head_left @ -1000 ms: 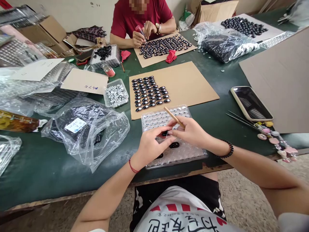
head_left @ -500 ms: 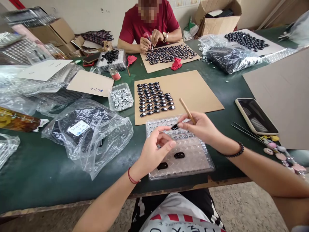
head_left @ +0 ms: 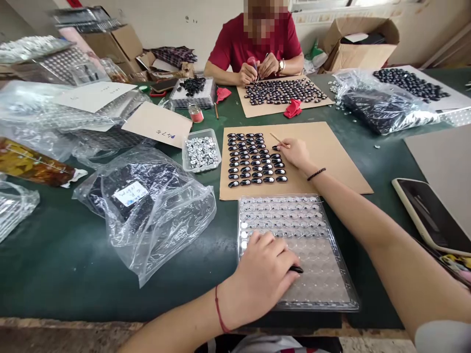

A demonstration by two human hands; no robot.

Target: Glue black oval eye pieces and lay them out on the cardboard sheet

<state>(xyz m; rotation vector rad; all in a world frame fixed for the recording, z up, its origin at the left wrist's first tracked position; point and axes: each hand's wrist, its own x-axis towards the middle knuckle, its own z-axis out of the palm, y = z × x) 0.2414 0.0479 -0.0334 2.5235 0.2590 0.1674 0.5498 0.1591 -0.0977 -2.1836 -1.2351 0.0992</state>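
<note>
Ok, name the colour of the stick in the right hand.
Light brown; the stick shows in the head view.

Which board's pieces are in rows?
The middle board, below the right hand; the co-worker's board and far-right board hold jumbled pieces.

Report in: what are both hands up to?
Left hand over clear tray, pinching black piece. Right hand over cardboard sheet, gripping wooden stick, close by black ornament. Nothing seen blocking either hand.

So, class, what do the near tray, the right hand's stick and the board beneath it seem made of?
Tray: probably glossy clear plastic, partly see-through with highlights. Stick: perhaps matt wood, being tan. Board: likely matt cardboard, brown without shine.
</note>
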